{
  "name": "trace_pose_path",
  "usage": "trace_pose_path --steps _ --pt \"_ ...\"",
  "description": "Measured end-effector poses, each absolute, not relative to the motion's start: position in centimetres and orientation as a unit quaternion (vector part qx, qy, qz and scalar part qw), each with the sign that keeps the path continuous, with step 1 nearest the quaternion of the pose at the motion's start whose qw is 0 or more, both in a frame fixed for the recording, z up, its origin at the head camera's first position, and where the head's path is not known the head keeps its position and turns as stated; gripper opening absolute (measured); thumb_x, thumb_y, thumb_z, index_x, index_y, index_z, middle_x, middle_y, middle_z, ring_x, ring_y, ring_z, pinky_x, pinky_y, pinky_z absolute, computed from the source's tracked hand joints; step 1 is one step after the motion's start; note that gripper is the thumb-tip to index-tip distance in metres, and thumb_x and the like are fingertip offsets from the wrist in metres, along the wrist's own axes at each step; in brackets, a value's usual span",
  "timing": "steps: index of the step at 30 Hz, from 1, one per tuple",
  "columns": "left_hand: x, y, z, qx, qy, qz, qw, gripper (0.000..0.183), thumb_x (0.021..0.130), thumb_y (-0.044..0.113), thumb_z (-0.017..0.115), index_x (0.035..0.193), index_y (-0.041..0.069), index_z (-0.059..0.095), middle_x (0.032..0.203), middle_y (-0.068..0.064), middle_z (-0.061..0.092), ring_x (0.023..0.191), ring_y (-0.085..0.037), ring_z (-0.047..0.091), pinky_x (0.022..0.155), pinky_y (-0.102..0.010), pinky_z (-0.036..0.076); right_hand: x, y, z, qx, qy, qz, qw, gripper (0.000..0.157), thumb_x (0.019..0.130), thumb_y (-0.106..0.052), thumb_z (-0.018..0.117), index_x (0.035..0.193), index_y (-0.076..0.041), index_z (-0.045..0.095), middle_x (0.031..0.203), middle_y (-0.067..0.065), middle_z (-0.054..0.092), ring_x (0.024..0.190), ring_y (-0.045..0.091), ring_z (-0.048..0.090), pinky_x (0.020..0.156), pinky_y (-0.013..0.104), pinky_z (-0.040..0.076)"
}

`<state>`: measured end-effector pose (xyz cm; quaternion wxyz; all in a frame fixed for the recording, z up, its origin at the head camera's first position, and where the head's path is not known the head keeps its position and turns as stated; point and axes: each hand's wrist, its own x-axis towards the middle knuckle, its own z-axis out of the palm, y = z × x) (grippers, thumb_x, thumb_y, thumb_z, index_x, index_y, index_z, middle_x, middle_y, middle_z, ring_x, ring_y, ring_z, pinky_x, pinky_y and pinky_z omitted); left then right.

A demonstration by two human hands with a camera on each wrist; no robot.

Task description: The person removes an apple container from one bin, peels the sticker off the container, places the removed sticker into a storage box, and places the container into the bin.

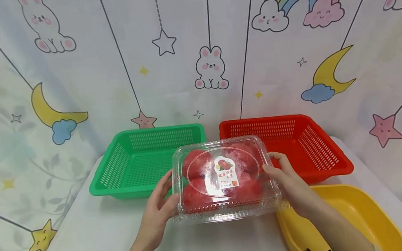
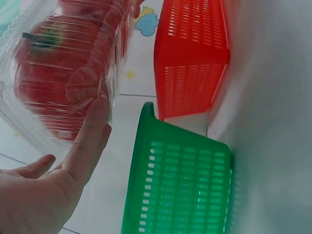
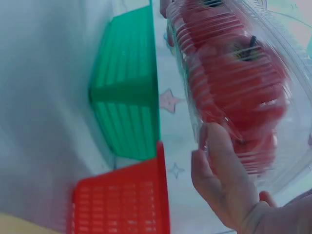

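Note:
A clear plastic clamshell box (image 1: 226, 178) with several red apples (image 1: 197, 163) inside is held up in the middle of the head view. Its lid carries a white label (image 1: 226, 172) with a picture of apples. My left hand (image 1: 159, 207) grips the box's left side, thumb at the front corner and fingers along the side and underneath. On the opposite side my right hand (image 1: 288, 181) holds it, fingers under the edge. Both wrist views show fingertips against the ribbed plastic, with apple stems visible through it.
Behind the box, a green basket (image 1: 118, 159) stands at the left and a red basket (image 1: 327, 155) at the right. A yellow tray (image 1: 367, 215) lies at the front right, partly under the right forearm. A patterned cloth (image 1: 184, 91) hangs behind the white table (image 1: 100, 236).

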<state>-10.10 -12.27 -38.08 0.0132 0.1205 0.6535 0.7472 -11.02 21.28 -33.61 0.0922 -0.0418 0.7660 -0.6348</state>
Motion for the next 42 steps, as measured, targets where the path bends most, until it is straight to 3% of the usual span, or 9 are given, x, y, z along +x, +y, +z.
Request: trace_pose_path --steps 2,5,8,15,23,32,39,42 --pt "-9.7 -13.0 -38.1 0.121 0.655 0.746 0.014 0.060 0.099 0.011 0.054 0.156 0.013 0.035 0.152 -0.019 0.041 0.119 -0.036 0.058 0.082 -0.041 0.058 -10.7 21.1 -33.8 -0.053 0.762 -0.636 0.107 0.053 0.103 -0.030 0.049 0.143 -0.016 0.017 0.143 0.018 0.029 0.127 0.038 0.040 0.094 0.056 0.048" --pt "-9.1 -14.1 -38.4 0.114 0.658 0.744 0.020 0.058 0.101 0.009 0.052 0.156 0.014 0.037 0.153 -0.018 0.040 0.121 -0.030 0.058 0.083 -0.041 0.058 -10.3 20.8 -34.3 -0.082 0.743 -0.650 0.137 0.051 0.105 -0.027 0.046 0.142 -0.012 0.015 0.130 0.018 0.047 0.108 0.036 0.061 0.086 0.048 0.054" --pt "-8.5 -15.0 -38.9 0.109 0.658 0.745 0.030 0.057 0.101 0.007 0.050 0.156 0.013 0.036 0.154 -0.019 0.039 0.122 -0.026 0.058 0.084 -0.042 0.058 -9.6 20.7 -34.8 -0.104 0.724 -0.660 0.171 0.049 0.107 -0.026 0.043 0.141 -0.010 0.013 0.112 0.018 0.063 0.095 0.033 0.071 0.081 0.045 0.058" --pt "-6.8 -16.8 -40.5 0.108 0.623 0.772 0.074 0.060 0.099 0.008 0.053 0.156 0.014 0.037 0.156 -0.023 0.035 0.121 -0.028 0.059 0.083 -0.047 0.058 -8.1 20.3 -36.6 -0.113 0.710 -0.667 0.197 0.046 0.106 -0.023 0.047 0.139 -0.010 0.018 0.119 0.018 0.060 0.103 0.034 0.068 0.081 0.050 0.056" --pt "-5.4 -18.3 -43.3 0.073 0.581 0.798 0.145 0.058 0.098 0.013 0.057 0.153 0.029 0.044 0.153 -0.008 0.046 0.117 -0.034 0.062 0.086 -0.051 0.056 -6.6 20.0 -38.1 -0.088 0.692 -0.677 0.235 0.046 0.106 -0.022 0.050 0.137 -0.009 0.019 0.119 0.017 0.060 0.103 0.034 0.065 0.080 0.049 0.057" --pt "-5.1 -18.9 -45.1 0.091 0.550 0.811 0.178 0.054 0.101 0.012 0.055 0.148 0.037 0.048 0.157 -0.015 0.038 0.121 -0.031 0.060 0.090 -0.054 0.053 -5.9 19.5 -40.0 -0.064 0.649 -0.712 0.261 0.043 0.107 -0.023 0.047 0.136 -0.010 0.017 0.114 0.016 0.067 0.097 0.032 0.069 0.081 0.046 0.058" --pt "-5.8 -18.5 -44.9 0.027 0.567 0.792 0.226 0.074 0.104 0.016 0.054 0.162 0.006 0.009 0.160 -0.025 0.028 0.127 -0.027 0.055 0.094 -0.055 0.051 -6.3 19.1 -40.8 -0.025 0.660 -0.701 0.269 0.050 0.107 -0.028 0.049 0.138 -0.009 0.015 0.103 0.013 0.068 0.091 0.028 0.069 0.079 0.042 0.059" --pt "-6.3 -18.2 -45.0 0.014 0.570 0.785 0.243 0.075 0.105 0.019 0.054 0.162 0.005 0.007 0.160 -0.026 0.026 0.128 -0.027 0.053 0.095 -0.054 0.051 -6.4 19.0 -41.1 -0.006 0.670 -0.692 0.269 0.052 0.106 -0.031 0.050 0.138 -0.008 0.016 0.099 0.012 0.067 0.089 0.026 0.067 0.077 0.041 0.058"
